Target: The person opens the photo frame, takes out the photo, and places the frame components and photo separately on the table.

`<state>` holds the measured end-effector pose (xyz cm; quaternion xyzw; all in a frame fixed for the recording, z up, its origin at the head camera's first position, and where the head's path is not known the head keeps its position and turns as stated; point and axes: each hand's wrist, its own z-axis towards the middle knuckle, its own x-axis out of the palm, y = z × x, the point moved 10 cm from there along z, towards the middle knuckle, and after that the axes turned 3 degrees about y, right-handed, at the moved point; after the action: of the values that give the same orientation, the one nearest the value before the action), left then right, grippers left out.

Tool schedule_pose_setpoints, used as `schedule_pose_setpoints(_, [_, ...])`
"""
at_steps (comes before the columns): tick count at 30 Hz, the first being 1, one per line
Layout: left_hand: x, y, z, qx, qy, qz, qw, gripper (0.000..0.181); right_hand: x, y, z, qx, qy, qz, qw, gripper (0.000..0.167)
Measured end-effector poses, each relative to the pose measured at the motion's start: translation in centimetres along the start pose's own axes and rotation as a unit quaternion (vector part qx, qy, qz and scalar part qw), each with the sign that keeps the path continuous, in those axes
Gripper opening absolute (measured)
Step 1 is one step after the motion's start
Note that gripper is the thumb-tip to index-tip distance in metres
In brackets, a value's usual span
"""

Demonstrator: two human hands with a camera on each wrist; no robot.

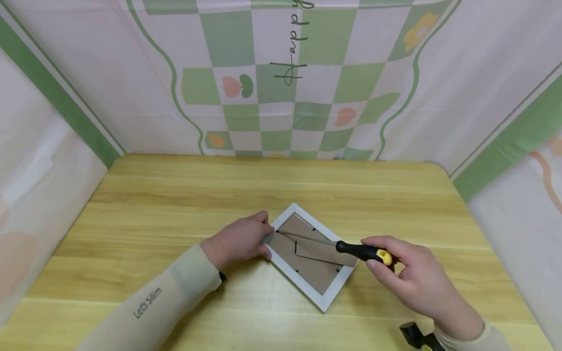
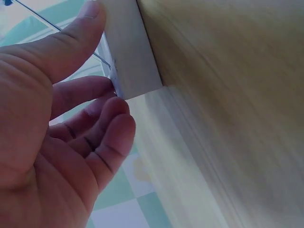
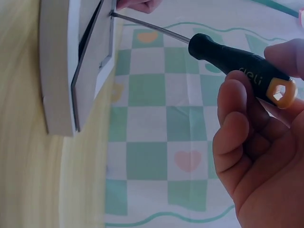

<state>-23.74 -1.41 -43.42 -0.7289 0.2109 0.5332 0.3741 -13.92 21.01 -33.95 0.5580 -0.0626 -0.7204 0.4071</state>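
Observation:
A white picture frame (image 1: 300,284) lies back side up on the table, its brown backing board (image 1: 313,276) showing with small black tabs along the edges. My left hand (image 1: 240,241) grips the frame's left corner; in the left wrist view the thumb and fingers (image 2: 115,133) pinch its pale edge (image 2: 135,52). My right hand (image 1: 414,275) holds a screwdriver (image 1: 357,250) by its black and yellow handle. The screwdriver's tip touches the tab near the left corner, beside my left fingers. In the right wrist view the handle (image 3: 237,64) lies between thumb and curled fingers.
A black and yellow tool (image 1: 412,335), partly hidden, lies near my right forearm at the table's front. The wooden table (image 1: 175,195) reaches back to a hanging cloth (image 1: 316,117) with green checks, and more cloth hangs at both sides.

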Motion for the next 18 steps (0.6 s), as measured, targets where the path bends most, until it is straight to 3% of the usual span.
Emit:
schedule_pose_setpoints(7, [-0.1,-0.1,0.0,-0.002,0.0,0.011,0.9999,0.037,0.1,0.9,0.3,-0.023,-0.014,0.005,0.9996,0.042])
schedule_pose_setpoints(18, [-0.2,-0.2,0.1,-0.011,0.002,0.024,0.9996,0.038,0.2,1.3,0.2,-0.029,-0.01,0.007,0.9995,0.04])
